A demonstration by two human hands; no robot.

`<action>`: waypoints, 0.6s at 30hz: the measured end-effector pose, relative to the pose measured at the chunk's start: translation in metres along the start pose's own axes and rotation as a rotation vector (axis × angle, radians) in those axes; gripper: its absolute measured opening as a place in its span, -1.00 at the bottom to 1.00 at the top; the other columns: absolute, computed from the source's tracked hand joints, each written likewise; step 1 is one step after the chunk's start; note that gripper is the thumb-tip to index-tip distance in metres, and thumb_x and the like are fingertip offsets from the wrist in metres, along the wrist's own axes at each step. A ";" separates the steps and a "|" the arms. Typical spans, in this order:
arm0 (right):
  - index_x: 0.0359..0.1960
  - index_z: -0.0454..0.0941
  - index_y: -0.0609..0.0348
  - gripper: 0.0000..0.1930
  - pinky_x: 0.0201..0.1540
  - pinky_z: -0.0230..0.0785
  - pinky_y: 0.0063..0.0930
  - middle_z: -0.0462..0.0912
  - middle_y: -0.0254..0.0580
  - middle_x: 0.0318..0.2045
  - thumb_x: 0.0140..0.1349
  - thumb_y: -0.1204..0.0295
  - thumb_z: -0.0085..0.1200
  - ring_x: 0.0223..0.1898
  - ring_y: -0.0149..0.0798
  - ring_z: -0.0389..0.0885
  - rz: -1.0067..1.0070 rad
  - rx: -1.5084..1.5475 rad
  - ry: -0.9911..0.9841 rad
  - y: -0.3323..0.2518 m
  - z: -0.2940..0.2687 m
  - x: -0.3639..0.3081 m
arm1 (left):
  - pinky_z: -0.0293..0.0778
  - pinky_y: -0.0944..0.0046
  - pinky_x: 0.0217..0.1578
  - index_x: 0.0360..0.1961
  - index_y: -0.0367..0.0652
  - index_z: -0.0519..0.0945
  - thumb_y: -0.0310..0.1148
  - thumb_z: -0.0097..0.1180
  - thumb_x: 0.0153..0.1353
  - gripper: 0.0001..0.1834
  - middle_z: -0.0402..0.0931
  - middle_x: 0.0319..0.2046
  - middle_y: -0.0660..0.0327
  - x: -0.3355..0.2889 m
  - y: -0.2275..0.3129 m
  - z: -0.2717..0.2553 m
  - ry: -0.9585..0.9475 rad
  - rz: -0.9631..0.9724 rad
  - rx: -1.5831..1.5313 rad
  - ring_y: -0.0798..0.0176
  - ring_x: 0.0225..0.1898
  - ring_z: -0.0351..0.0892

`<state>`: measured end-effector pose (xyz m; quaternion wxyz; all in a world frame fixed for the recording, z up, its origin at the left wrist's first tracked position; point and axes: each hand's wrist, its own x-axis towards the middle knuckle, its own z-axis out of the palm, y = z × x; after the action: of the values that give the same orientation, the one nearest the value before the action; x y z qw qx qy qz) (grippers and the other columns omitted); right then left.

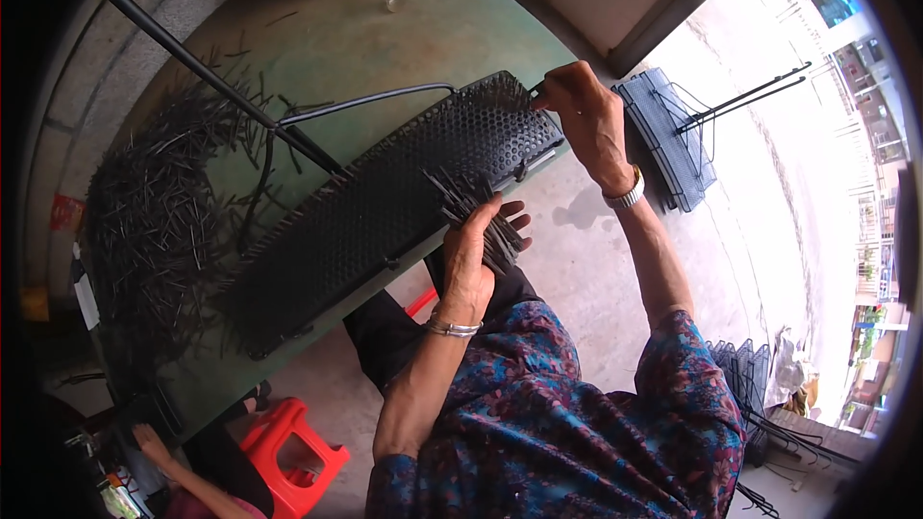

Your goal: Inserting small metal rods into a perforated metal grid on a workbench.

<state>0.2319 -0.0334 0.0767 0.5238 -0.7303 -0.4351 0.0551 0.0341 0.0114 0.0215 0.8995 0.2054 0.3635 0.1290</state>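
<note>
A long black perforated panel [385,202] with a metal rod frame [216,82] lies across the green table [461,14]. Below its front edge, my left hand [471,255] is closed around a bundle of thin black strips [457,192], whose ends fan out over the panel. My right hand [586,115] is at the panel's far right end, thumb and fingers pinched together at its edge. What those fingertips hold, if anything, is too small to make out. Thin dark strips stick up along the panel's far edge.
A large heap of black strips [159,192] covers the table's left side. A red plastic stool [288,452] stands below, beside another person's hand [154,447]. More panels with rods [668,139] rest on the floor to the right, and several [740,375] stand at lower right.
</note>
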 end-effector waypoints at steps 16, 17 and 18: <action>-0.29 0.55 0.22 -0.93 -0.35 0.45 -0.45 0.62 -0.15 -0.40 0.25 0.49 0.09 -0.39 -0.29 0.66 -0.102 -0.250 -0.064 0.032 0.020 0.015 | 0.61 0.16 -0.39 -0.22 -0.18 0.57 -0.33 0.25 0.18 -0.79 0.60 -0.41 0.18 0.002 -0.008 -0.003 0.032 0.034 -0.037 0.29 -0.43 0.56; -0.30 0.57 0.18 -0.93 -0.33 0.45 -0.39 0.61 -0.15 -0.38 0.22 0.48 0.11 -0.38 -0.24 0.64 -0.182 -0.374 -0.077 0.032 0.023 0.016 | 0.62 0.16 -0.38 -0.23 -0.18 0.57 -0.29 0.25 0.18 -0.78 0.60 -0.42 0.18 0.001 -0.007 -0.003 0.020 0.044 -0.009 0.32 -0.41 0.56; -0.29 0.61 0.08 -0.91 -0.30 0.43 -0.31 0.56 -0.16 -0.34 0.18 0.44 0.15 -0.35 -0.14 0.58 -0.130 -0.429 -0.073 0.030 0.026 0.012 | 0.62 0.16 -0.38 -0.23 -0.18 0.57 -0.29 0.25 0.18 -0.78 0.60 -0.42 0.18 0.001 -0.006 -0.003 0.022 0.045 -0.013 0.32 -0.41 0.56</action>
<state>0.2433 -0.0088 0.0451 0.3427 -0.7930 -0.5015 -0.0460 0.0331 0.0072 0.0165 0.8936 0.2062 0.3680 0.1535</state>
